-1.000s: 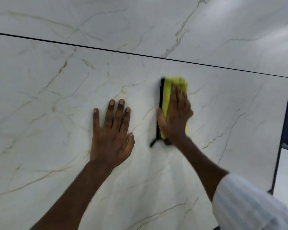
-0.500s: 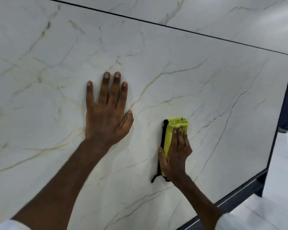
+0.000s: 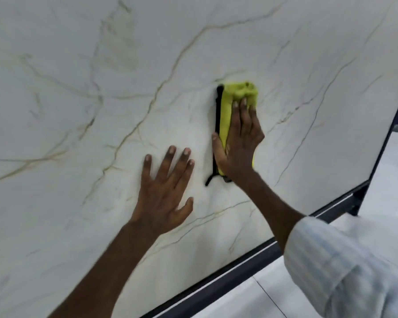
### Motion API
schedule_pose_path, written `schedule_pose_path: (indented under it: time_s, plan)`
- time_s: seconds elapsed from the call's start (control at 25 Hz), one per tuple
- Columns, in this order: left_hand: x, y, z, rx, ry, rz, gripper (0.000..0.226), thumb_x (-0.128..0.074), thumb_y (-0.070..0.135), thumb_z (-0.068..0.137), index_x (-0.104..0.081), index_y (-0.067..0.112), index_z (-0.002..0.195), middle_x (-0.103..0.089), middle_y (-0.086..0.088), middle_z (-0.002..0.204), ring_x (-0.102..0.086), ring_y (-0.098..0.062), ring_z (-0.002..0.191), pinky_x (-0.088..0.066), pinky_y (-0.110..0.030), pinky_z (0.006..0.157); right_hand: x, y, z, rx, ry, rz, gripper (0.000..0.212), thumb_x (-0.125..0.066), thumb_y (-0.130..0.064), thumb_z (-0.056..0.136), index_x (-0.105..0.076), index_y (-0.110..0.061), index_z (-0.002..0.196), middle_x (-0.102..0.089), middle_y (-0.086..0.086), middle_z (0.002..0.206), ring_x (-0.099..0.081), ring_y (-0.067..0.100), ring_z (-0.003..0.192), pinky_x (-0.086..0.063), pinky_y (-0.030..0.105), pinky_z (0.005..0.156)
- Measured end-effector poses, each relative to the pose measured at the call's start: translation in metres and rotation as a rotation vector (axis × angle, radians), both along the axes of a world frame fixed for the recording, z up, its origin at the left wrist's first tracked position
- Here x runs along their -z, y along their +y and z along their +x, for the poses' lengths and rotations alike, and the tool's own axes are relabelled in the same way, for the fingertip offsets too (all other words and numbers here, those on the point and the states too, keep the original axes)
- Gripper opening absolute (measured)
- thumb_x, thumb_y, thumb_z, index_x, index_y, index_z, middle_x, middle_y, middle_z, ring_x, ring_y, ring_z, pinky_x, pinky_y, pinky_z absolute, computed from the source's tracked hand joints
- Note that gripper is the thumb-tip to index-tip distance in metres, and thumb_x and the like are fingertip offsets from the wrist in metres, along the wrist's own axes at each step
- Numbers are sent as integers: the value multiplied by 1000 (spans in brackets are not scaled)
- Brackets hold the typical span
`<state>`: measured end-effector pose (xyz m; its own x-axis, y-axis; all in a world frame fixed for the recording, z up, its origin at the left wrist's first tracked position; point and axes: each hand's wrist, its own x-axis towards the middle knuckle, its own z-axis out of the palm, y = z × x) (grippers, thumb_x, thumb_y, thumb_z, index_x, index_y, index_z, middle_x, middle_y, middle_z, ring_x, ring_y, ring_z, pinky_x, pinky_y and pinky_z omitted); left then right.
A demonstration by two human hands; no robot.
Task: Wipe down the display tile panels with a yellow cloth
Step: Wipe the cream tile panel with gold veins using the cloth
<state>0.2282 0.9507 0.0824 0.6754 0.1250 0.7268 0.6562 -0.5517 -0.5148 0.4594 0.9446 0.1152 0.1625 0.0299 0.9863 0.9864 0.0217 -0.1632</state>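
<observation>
Fingers (image 3: 244,115) straight: your right hand (image 3: 239,145) presses yellow cloth (image 3: 237,91) flat; left hand (image 3: 163,193) splayed, bracing tile panel (image 3: 101,88). Overlap strokes, pressure even.

tile panel (image 3: 78,111): off-white marble look, faintly grey-green in shade. veins branch across it, tan-gold on left and centre, thinner dark grey on right; paler smoky streaks near top.

yellow cloth (image 3: 237,92): bright lime-yellow, plain, no print. black band (image 3: 218,111) down its left edge, black strand trailing at bottom.

frame (image 3: 216,286) under panel: dark navy to black, thin pale stripe along upper edge.

floor (image 3: 239,304): glossy white tile, thin grey joint line (image 3: 269,297).

sleeve (image 3: 345,267): white with faint pale-blue stripes.
</observation>
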Motion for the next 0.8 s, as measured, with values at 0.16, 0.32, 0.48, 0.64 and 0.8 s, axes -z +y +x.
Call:
schedule_pose_path:
  time_s: [0.16,0.32,0.48,0.64,0.8]
  plan:
    - [15,14,0,-66,7,111,88,-61,44,86,-32,8,162,-23,-10,172,-15,-38,159,0,-71,123,140,-12,3,-49,58,-130,76,-43,-47,105,-12,-14,166,-29,21,162,-27,46,150,-29,53,114]
    - [21,16,3,-96,2,134,87,-53,46,91,-26,8,164,-19,-11,173,-11,-40,159,0,-69,124,186,-20,5,-86,87,-191,79,-45,-48,101,-11,-15,164,-24,19,160,-26,48,147,-25,55,117]
    - [20,18,3,-79,-24,152,85,-52,46,92,-26,8,164,-23,-11,171,-15,-42,158,-3,-70,123,107,-8,11,-81,44,-102,80,-52,-44,93,-24,-5,158,-24,20,161,-30,48,148,-25,50,117]
    - [25,19,3,-93,-38,174,82,-49,47,95,-26,9,164,-24,-11,171,-18,-42,157,-5,-68,123,113,-1,9,-42,1,-36,74,-47,-44,97,-33,0,154,-36,25,160,-32,47,149,-26,46,115]
    - [18,14,7,-33,-44,136,80,-51,45,95,-29,9,163,-22,-11,171,-19,-41,158,-5,-68,123,259,-17,-5,-35,104,-232,72,-43,-47,103,-23,-5,157,-32,24,156,-32,51,145,-39,66,105]
